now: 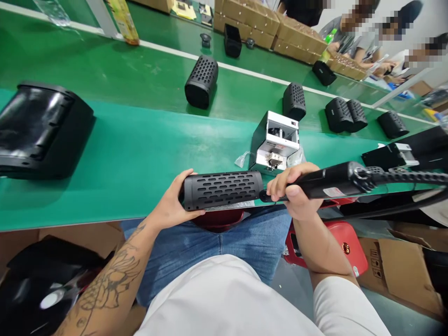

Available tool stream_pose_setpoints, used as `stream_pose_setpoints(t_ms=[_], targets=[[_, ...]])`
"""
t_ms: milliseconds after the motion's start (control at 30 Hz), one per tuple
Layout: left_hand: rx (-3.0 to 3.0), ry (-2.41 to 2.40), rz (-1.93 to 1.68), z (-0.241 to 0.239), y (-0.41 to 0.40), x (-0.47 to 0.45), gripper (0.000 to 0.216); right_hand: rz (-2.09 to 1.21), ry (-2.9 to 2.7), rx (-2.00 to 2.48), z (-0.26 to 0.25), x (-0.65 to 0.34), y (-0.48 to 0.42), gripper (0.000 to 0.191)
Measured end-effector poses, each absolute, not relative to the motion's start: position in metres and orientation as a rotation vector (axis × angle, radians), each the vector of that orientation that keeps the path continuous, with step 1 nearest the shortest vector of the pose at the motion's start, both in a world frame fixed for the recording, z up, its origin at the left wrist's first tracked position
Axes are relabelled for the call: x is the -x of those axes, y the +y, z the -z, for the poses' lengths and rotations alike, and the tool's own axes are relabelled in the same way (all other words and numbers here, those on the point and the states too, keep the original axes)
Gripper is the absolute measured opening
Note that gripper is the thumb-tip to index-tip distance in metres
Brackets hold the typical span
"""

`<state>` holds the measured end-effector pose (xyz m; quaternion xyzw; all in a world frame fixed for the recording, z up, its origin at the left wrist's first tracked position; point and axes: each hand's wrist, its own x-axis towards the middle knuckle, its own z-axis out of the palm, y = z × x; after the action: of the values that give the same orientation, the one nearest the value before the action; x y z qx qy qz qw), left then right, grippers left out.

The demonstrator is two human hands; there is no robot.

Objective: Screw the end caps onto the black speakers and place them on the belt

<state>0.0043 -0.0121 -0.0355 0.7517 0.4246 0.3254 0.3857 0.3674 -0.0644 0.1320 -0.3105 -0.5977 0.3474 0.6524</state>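
Observation:
My left hand [175, 198] is wrapped round one end of a black cylindrical housing [226, 189] with slotted holes, which lies sideways at the front edge of the bench. In my right hand [297, 189] is a black electric screwdriver [329, 181], its cable running off to the right. The screwdriver's nose end meets the right end of the housing; whether the bit sits in a screw cannot be made out. Just behind my right hand stands a white and black screw feeder [275, 142], with a small clear plastic bag [241, 159] beside it.
A large black casing [42, 130] stands at the left of the green bench [140, 154]. Behind run more black housings [202, 81], cardboard boxes [245, 18] and a yellow bottle [124, 21]. People sit at the far right. A red bag [346, 245] is beside my legs.

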Motion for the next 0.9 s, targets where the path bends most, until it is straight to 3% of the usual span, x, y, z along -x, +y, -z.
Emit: stream_pose_setpoints(t_ms=[367, 700, 900], targets=[[-2.025, 1.131, -0.854, 0.05, -0.008, 0.001, 0.128, -0.857, -1.422, 0.815, -0.114, -0.364, -0.068, 0.041], [-2.06, 1.123, -0.841, 0.047, -0.01, 0.0, 0.126, -0.994, -1.481, 0.65, -0.107, -0.369, -0.071, 0.026], [-2.092, 1.1, -0.867, 0.044, -0.014, -0.002, 0.124, -0.882, -1.377, 0.605, -0.14, -0.38, -0.066, 0.016]])
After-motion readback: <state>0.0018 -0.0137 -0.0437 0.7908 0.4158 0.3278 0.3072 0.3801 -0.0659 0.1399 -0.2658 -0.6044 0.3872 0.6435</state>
